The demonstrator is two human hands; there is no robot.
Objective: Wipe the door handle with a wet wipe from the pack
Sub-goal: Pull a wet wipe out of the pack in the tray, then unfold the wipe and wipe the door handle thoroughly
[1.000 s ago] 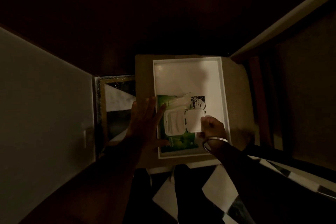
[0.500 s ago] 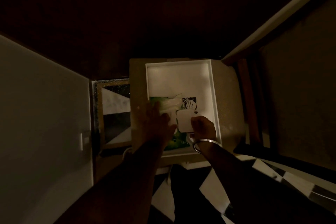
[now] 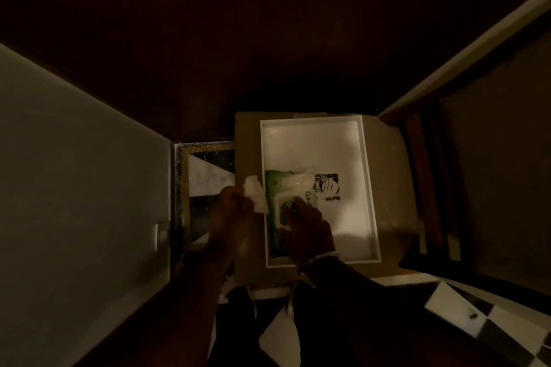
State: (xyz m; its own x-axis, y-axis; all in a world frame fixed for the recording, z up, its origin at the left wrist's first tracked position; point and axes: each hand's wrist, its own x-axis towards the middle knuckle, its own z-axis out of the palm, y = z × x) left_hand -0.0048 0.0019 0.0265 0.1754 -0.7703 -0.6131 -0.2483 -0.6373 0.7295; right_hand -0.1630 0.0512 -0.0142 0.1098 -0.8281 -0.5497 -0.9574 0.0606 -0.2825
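Observation:
A green pack of wet wipes (image 3: 275, 197) lies in the lower left of a white tray (image 3: 368, 197), with crumpled white wipe material (image 3: 301, 183) at its top end. My left hand (image 3: 229, 217) is just left of the tray and holds a white wet wipe (image 3: 256, 195) pinched in its fingers. My right hand (image 3: 307, 229), with a metal bangle on the wrist, rests flat on the pack over its lid, fingers pressing down. No door handle shows in the dim scene.
The tray sits on a tan stand (image 3: 247, 158). A pale wall panel (image 3: 74, 188) fills the left. A black-and-white tiled floor (image 3: 208, 176) shows beside the stand and below. A wooden frame (image 3: 417, 182) and a light wall stand to the right.
My left hand drew a wipe out of the pack and moved left off the tray. My right hand let go of the raised lid and now presses on the pack.

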